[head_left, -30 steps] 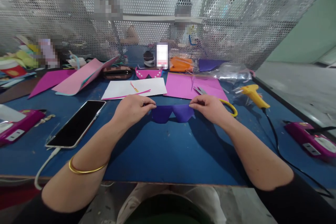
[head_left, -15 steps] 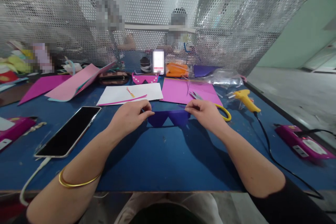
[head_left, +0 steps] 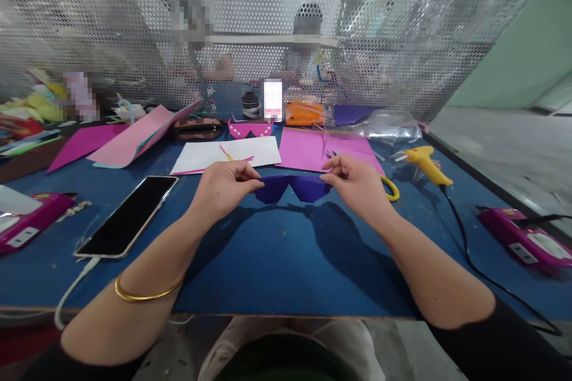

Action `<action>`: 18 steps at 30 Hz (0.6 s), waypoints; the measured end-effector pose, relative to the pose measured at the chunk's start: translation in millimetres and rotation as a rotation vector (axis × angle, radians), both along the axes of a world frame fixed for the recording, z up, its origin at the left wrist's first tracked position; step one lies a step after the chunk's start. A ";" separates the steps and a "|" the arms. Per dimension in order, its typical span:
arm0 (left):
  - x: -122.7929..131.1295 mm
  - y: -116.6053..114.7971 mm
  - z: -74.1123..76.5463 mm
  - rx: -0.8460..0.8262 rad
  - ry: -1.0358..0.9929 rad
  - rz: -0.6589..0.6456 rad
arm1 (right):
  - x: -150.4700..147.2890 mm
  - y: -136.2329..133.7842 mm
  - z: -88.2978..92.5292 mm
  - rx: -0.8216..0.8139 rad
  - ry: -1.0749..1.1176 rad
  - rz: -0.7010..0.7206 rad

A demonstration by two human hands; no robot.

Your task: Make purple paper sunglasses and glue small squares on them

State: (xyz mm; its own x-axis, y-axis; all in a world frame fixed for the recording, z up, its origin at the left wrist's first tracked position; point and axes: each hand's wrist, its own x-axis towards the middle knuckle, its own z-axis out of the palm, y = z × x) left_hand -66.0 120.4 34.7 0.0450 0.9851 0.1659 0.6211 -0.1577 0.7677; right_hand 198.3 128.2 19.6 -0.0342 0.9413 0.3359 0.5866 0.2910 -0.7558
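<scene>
Bright overhead light, soft shadows, warped edges

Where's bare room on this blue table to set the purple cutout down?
Bare table lies nearer than the purple cutout, between phone and glue-gun cord, up to the near edge. The back is crowded: white sheet, pink sheet, scissors.

The purple glasses shape (head_left: pixel 292 187) looks like thick paper or soft foam, dull and smooth. The blue table top (head_left: pixel 286 262) is dull, with small scratches. The phone (head_left: pixel 127 215) has a shiny black glass front. The bangle (head_left: pixel 143 296) is shiny gold metal. The screen (head_left: pixel 111 30) behind is grey metal full of little holes. The glue gun (head_left: pixel 428 164) is smooth yellow plastic. The pink sheet (head_left: pixel 306 152) and the white sheet (head_left: pixel 252 150) are dull paper. The clear bag (head_left: pixel 388 125) is shiny, crinkly plastic.
</scene>
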 end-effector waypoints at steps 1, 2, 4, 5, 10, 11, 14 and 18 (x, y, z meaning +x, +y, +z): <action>0.3 -0.6 0.1 0.008 0.001 -0.007 | -0.7 -1.1 0.8 0.010 0.000 -0.002; 0.4 -1.2 0.1 0.016 0.005 -0.013 | -1.4 -2.1 1.6 0.023 -0.002 -0.005; 0.4 -1.9 0.0 0.035 0.023 -0.014 | -2.9 -4.0 2.6 0.051 -0.006 -0.012; 0.3 -1.8 -0.1 0.042 0.031 -0.014 | -3.6 -4.6 2.7 0.063 -0.007 -0.013; 1.8 0.7 -0.1 0.039 0.033 -0.027 | -5.0 -3.2 -0.1 0.086 0.029 0.007; 2.6 1.2 -0.3 0.040 0.030 -0.026 | -4.9 -2.3 -1.1 0.084 0.039 0.017; 4.3 1.7 -1.8 0.039 0.013 -0.036 | -4.3 0.4 -4.2 0.065 0.050 0.055; 2.9 1.6 -4.5 0.014 -0.019 -0.047 | -3.4 3.0 -7.8 0.021 0.051 0.097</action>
State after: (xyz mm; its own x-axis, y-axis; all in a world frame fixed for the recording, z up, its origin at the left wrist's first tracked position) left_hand -63.1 121.9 30.3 0.0878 0.9796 0.1808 0.5982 -0.1970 0.7768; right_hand 194.9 131.1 11.8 -0.1071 0.9272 0.3590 0.5158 0.3605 -0.7772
